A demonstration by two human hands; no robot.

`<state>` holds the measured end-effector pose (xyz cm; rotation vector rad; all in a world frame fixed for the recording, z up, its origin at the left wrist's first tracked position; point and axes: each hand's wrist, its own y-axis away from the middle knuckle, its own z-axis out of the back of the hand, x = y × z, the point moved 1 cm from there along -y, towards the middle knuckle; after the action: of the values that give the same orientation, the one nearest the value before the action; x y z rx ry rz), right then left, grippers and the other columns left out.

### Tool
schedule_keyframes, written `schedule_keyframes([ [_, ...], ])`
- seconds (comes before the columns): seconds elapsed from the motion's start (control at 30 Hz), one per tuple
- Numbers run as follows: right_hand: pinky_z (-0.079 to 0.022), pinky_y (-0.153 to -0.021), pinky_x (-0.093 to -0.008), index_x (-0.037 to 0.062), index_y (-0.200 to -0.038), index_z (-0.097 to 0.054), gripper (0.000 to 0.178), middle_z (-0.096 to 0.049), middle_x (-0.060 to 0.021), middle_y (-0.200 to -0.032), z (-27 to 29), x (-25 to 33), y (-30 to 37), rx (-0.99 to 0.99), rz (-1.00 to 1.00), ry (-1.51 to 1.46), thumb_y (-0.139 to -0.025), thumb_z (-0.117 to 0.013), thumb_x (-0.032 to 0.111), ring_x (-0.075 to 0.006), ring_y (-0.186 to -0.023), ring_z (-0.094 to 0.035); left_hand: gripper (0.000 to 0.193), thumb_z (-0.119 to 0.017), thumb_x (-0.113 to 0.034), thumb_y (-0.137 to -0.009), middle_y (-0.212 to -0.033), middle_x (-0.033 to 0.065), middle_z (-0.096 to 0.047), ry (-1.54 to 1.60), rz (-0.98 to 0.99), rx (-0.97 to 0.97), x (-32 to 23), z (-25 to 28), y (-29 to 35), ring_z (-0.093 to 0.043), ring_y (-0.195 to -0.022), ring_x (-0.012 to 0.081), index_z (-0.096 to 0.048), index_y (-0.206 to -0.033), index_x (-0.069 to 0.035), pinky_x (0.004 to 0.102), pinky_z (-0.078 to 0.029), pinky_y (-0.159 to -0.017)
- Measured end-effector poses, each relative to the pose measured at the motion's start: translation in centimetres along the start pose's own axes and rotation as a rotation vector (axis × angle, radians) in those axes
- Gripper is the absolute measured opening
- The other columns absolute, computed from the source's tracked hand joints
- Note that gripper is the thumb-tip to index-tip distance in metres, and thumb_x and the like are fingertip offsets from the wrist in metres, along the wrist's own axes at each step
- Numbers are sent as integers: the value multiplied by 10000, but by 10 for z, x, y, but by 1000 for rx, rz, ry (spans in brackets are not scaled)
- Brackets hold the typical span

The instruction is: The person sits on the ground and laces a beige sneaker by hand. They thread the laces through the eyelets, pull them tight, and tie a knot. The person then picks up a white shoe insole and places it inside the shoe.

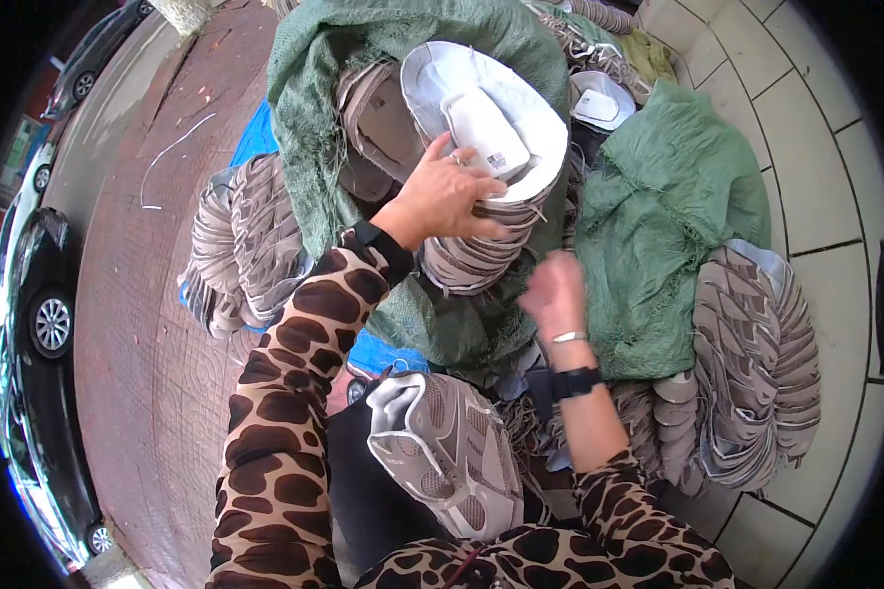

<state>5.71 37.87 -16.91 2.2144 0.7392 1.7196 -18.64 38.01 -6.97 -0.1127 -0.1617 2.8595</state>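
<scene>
Just above the middle of the view, my left hand (450, 194) rests with spread fingers on the near edge of a nested stack of grey shoe uppers (476, 250). A white lining piece (487, 130) with a small printed mark lies in the stack's opening, beside the fingertips. To the right, my right hand (557, 293) hangs apart from the stack, its fingers curled in and blurred; whether it holds anything I cannot tell. A grey-and-white shoe upper (447, 456) with mesh panels lies in my lap.
The stack sits in an open green woven sack (309, 137). More bundles of uppers lie at the left (245, 240) and right (756, 363). Another green sack (672, 226) covers things on the right. Parked cars (49, 334) stand along the far left; pale tiles (825, 187) border the right.
</scene>
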Motion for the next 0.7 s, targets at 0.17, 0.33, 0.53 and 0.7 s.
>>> schedule_keyframes([
  [0.17, -337, -1042, -617, 261, -1486, -263, 759, -315, -149, -1482, -32, -55, -28, 261, -355, -521, -874, -650, 489, -364, -1321, -362, 507, -718, -305, -753, -997, 36, -696, 16, -29, 205, -25, 7, -20, -612, -1046, 233, -625, -1250, -262, 516, -271, -1047],
  [0.33, -376, -1017, -472, 212, -1489, -305, 677, -350, -69, -1475, -50, 8, 16, 192, 62, -139, -911, -626, 360, -237, -1265, -426, 497, -677, -163, -805, -951, 53, -701, 297, 51, 21, 4, 46, 26, -659, -898, 205, -606, -1293, -229, 451, -335, -1002],
  [0.53, -428, -922, -369, 132, -1287, -462, 487, -386, -70, -1332, -26, -9, -37, 6, 33, 453, -902, -652, 363, -187, -1167, -429, 545, -644, -123, -770, -1071, 37, -688, 453, 237, 298, 43, -9, 48, -627, -1017, 155, -591, -1305, -213, 406, -427, -931],
  [0.7, -319, -1061, -394, 20, -1300, -487, 531, -449, -170, -1362, 5, 0, -65, -81, 608, 689, -919, -621, 364, -280, -1246, -423, 838, -723, -246, -743, -1279, 110, -590, 582, 292, 118, 2, 8, 55, -531, -1242, 264, -331, -1483, -208, 569, -302, -1033],
])
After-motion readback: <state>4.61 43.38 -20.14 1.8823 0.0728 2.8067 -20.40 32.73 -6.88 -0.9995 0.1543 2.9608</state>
